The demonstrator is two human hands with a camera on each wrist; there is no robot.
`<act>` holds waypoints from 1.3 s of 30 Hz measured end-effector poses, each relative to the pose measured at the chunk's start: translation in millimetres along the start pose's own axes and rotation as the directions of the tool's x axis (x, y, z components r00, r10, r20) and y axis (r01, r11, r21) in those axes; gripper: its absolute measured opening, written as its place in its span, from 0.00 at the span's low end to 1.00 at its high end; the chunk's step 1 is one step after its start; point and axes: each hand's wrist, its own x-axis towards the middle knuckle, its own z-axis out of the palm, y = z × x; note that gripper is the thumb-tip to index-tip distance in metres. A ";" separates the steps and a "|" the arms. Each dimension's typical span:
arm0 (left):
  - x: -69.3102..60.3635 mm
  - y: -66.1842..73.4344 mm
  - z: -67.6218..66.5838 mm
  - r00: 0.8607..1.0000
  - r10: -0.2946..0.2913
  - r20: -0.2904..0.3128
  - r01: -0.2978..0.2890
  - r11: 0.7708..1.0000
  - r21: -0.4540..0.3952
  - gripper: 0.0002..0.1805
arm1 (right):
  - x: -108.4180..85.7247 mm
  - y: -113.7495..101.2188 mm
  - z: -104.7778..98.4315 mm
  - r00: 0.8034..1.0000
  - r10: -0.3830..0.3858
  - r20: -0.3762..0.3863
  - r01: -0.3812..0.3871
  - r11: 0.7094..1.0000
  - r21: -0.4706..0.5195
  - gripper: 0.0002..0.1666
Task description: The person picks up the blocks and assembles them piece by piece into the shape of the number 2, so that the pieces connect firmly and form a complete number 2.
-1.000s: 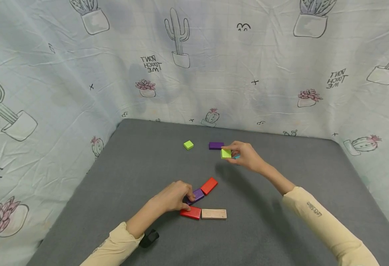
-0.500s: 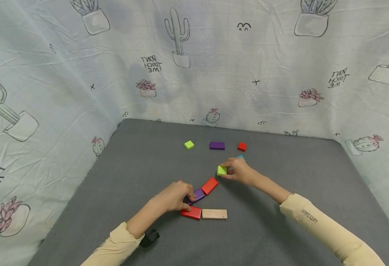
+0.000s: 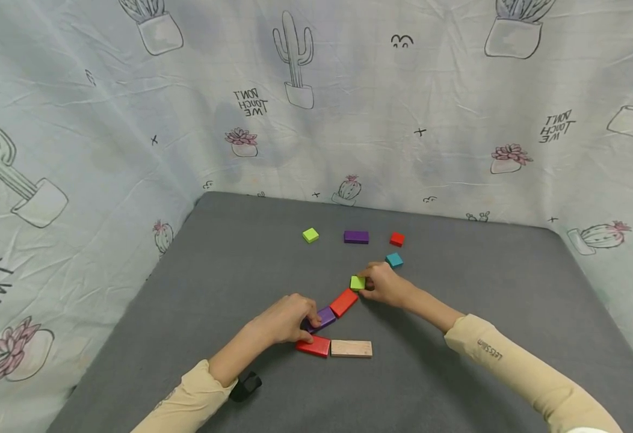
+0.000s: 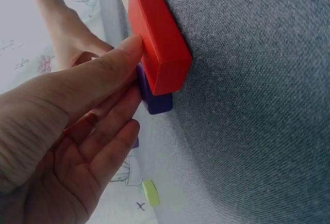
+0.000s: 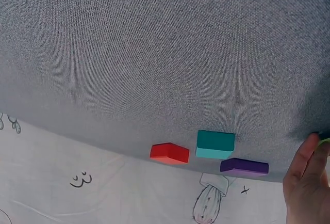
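Green block (image 3: 357,282) is pinched by right hand (image 3: 385,285); purple block (image 3: 326,317) and near red block (image 3: 316,346) are touched by left hand (image 3: 286,319), fingers loose. Middle red block (image 3: 344,302) could be skewed by overpushing.

Open worktop (image 3: 490,270) spreads right of the teal block (image 3: 395,260), which stands just beyond the right hand (image 3: 384,284). The wedge between the wooden block (image 3: 351,349) and slanted red block (image 3: 344,302) opens rightward, but the left hand (image 3: 288,319) plugs its narrow end.
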 end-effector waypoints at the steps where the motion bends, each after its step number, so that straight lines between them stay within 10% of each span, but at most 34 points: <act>1: 0.0 -0.1 0.3 1.000 -0.001 0.000 0.001 1.000 0.001 0.13 | -0.1 -0.2 0.2 1.000 0.001 -0.001 -0.001 1.000 -0.001 0.17; 28: -0.9 3.1 2.2 1.000 0.009 -0.009 -0.009 1.000 0.001 0.13 | -6.3 5.4 -14.6 0.997 0.024 0.074 -0.023 1.000 -0.014 0.22; 39: -1.1 2.8 -0.1 1.000 0.014 -0.018 -0.014 1.000 0.007 0.13 | -22.9 75.0 -42.0 0.983 0.085 0.164 -0.075 0.995 -0.070 0.30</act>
